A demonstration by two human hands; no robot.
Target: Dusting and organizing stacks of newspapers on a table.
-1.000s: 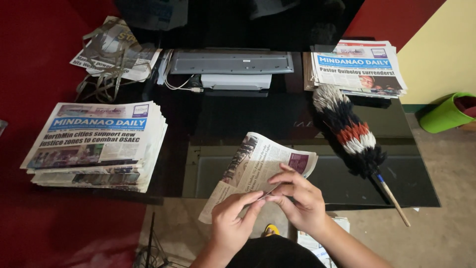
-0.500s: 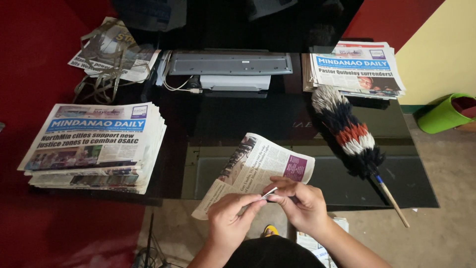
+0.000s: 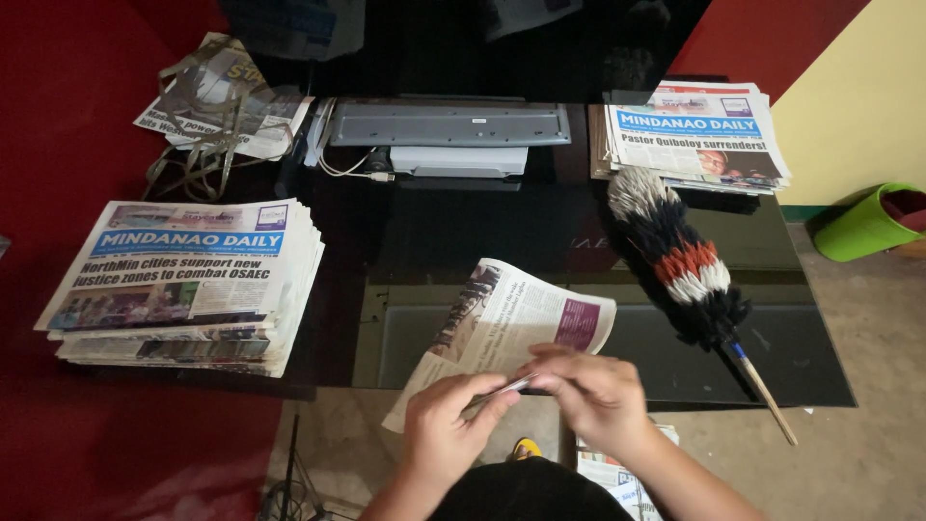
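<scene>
two hands, left hand [image 3: 446, 425] and right hand [image 3: 590, 391], each grip pinched on folded, creased newspaper [image 3: 511, 323]

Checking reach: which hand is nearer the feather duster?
Right. The right hand is just left of the feather duster handle; the left hand is farther left, beyond it.

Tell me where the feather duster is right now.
The feather duster lies on the right side of the black glass table, just below the right-hand newspaper stack, its stick pointing past the table's near right corner.
</scene>
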